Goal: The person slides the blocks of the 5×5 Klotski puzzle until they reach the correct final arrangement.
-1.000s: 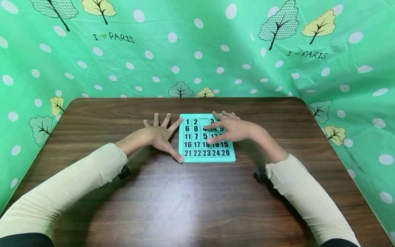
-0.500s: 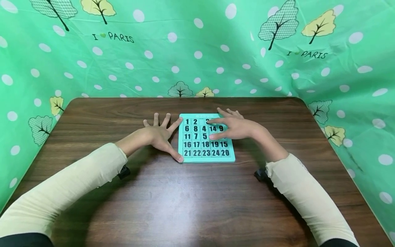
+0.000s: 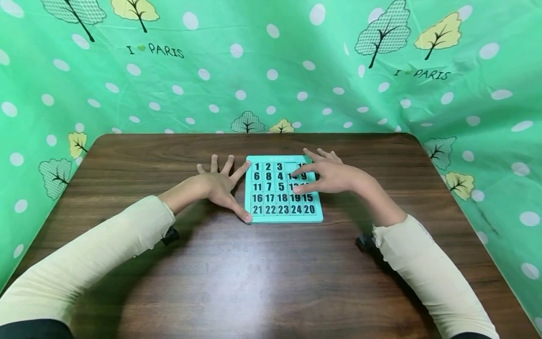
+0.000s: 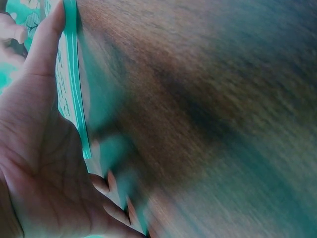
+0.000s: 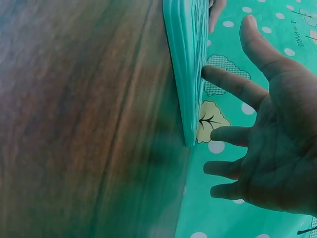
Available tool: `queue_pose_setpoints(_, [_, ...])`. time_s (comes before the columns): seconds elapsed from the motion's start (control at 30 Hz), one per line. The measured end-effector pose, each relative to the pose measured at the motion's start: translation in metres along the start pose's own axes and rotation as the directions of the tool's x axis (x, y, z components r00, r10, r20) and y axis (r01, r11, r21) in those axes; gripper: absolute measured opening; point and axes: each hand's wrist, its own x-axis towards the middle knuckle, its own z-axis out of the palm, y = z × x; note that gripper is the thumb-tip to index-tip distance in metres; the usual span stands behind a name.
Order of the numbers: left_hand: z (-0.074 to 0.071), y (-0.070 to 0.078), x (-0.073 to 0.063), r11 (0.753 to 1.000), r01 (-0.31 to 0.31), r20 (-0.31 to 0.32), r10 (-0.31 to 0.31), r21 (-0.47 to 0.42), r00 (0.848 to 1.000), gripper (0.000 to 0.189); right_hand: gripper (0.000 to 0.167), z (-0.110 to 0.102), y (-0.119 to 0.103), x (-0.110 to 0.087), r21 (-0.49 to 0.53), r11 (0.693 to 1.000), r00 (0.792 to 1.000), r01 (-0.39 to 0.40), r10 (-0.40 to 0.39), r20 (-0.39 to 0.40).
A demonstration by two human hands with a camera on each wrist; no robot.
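A turquoise sliding number puzzle (image 3: 281, 218) lies flat on the table, with black numbers on its square tiles. Its top row reads 1, 2, 3, then a gap, then a tile partly hidden by my right hand. My left hand (image 3: 216, 186) is spread at the puzzle's left side, thumb at the near corner and index finger at the far one. Over the right part is my right hand (image 3: 332, 176), its index fingertip on the 14 tile just below the gap. In the right wrist view that index finger (image 5: 235, 85) meets the board's face, while the thumb stands off it.
The brown wooden table (image 3: 237, 278) extends around the puzzle on all sides. A green curtain (image 3: 271, 61) with white dots and printed trees hangs behind the table and along both sides. Both forearms wear cream sleeves (image 3: 432, 273), with a dark wrist device under each.
The 3 tile has slid one place left, so the top-row gap is now in the fourth column. My right hand has moved slightly right; the left hand has stayed put.
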Motion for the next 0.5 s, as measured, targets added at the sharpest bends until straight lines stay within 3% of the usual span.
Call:
queue_pose_setpoints(0.27, [0.0,0.001,-0.001,1.0,0.001,0.004,-0.001,-0.001,1.0,0.163,0.079,0.001,0.004,0.011,-0.043,0.998,0.999,-0.037,0.036,-0.021])
queue_pose_setpoints(0.5, [-0.001,0.001,-0.001,1.0,0.006,0.005,-0.006,0.0,1.0,0.164,0.074,0.007,-0.012,0.012,-0.024,0.999,0.999,0.041,-0.041,0.012])
